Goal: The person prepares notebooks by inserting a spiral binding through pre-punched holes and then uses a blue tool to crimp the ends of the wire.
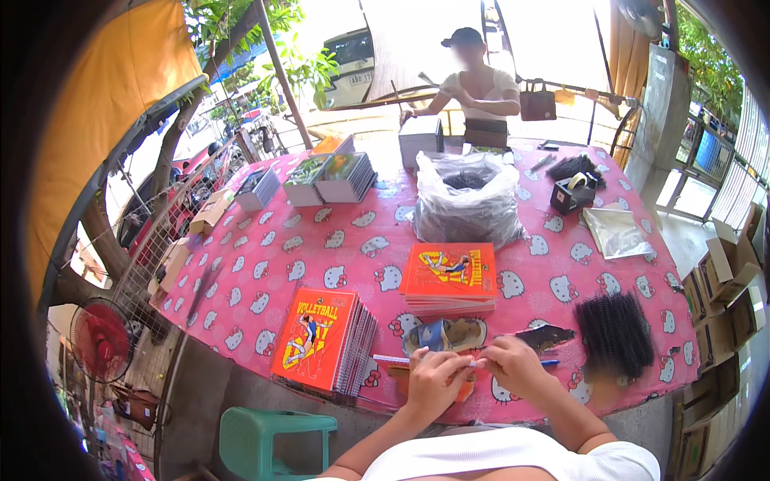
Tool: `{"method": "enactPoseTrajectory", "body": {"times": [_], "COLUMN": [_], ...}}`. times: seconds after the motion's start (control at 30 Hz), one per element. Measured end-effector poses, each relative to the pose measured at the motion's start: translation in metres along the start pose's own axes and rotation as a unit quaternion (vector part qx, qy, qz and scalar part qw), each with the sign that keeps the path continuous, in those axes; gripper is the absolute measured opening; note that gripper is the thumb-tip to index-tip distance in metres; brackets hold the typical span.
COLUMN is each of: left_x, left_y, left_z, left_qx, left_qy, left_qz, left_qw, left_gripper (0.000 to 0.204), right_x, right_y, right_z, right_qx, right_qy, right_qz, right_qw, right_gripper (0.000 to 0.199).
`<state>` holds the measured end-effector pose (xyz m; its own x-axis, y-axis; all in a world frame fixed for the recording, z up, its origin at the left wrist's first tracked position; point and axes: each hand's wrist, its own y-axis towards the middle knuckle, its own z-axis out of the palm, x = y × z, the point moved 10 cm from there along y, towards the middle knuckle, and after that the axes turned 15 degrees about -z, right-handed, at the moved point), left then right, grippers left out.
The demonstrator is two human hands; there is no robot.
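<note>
My left hand (437,382) and my right hand (513,365) meet near the table's front edge, fingers closed and almost touching. Something small and whitish shows at the fingertips, too small to name. Under my left hand lies a partly hidden notebook (391,362) with a white edge and some orange. To its left stands a stack of spiral-bound notebooks (317,338) with orange covers. Just beyond my hands are a blue roll-like thing (429,335) and a stack of orange-covered books (447,276). A blue pen (550,363) is beside my right hand.
Black plastic binding coils (613,333) lie at the right. A plastic bag (465,212) holds more dark coils. Book stacks (345,178), a tape dispenser (573,195) and a clear packet (616,232) are farther back. Another person (475,88) works opposite. A green stool (273,437) stands at the front left.
</note>
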<state>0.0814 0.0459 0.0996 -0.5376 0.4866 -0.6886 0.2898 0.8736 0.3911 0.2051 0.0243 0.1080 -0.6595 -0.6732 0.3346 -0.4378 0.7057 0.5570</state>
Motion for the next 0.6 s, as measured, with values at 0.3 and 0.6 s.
{"method": "enactPoseTrajectory", "body": {"times": [0.3, 0.6], "left_x": [-0.003, 0.006], "left_y": [-0.003, -0.003], "left_z": [-0.011, -0.006], "left_qx": [-0.038, 0.022], "left_qy": [-0.016, -0.006], "left_qz": [0.034, -0.036], "left_qw": [0.999, 0.999], "left_gripper": [0.018, 0.027], "right_x": [-0.047, -0.077], "right_y": [-0.096, 0.017], "right_z": [0.071, 0.147], "right_qx": [0.114, 0.174], "right_qy": [0.014, -0.027], "right_qz": [0.141, -0.096], "right_qw": [0.983, 0.98], "right_gripper": [0.041, 0.044]}}
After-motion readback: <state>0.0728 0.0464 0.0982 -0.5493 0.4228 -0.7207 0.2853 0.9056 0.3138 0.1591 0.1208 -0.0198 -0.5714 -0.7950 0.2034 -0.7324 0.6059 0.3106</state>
